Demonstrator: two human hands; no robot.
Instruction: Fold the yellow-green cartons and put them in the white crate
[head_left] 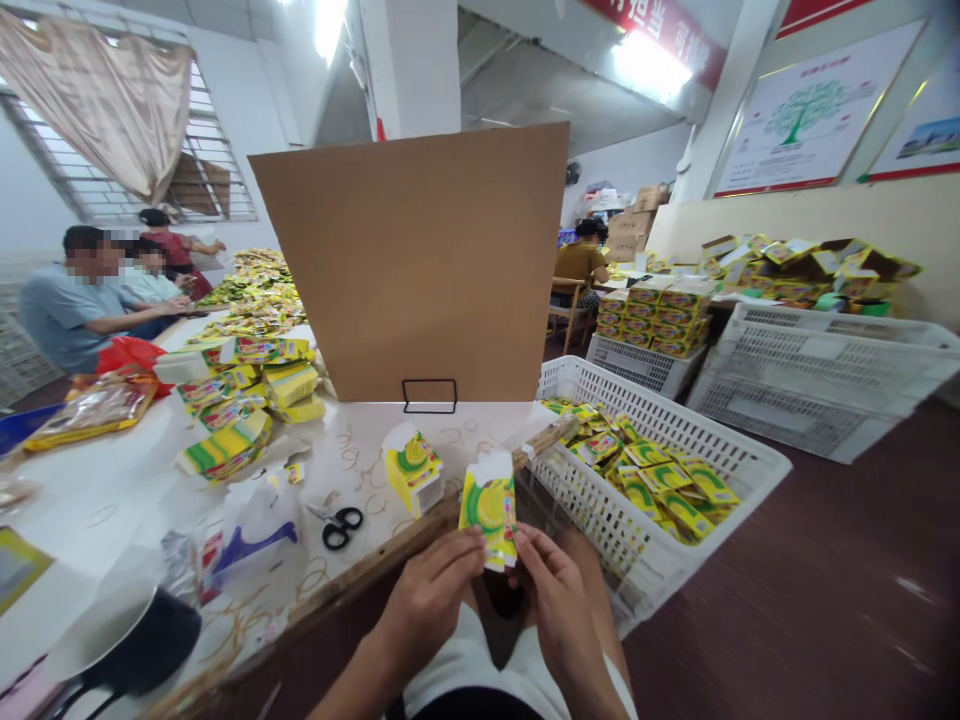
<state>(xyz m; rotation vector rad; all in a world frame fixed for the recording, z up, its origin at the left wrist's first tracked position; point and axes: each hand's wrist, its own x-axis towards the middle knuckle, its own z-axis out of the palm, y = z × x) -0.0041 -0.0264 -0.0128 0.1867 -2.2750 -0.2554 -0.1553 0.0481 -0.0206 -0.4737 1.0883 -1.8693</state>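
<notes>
A small yellow and green carton with a lemon picture is held up between my hands, its white top flap raised. My left hand grips its lower left edge, thumb and fingers closed on it. On the lower right edge, my right hand pinches the same carton. Just left of it, at the table's edge, stands a similar carton with white flaps showing. The fingertips behind the held carton are partly hidden.
Black-handled scissors, rubber bands and a dark mug lie on the white table. Flat cartons are heaped at left. A cardboard sheet stands ahead. At right, a white crate holds cartons. Several people sit or stand farther off.
</notes>
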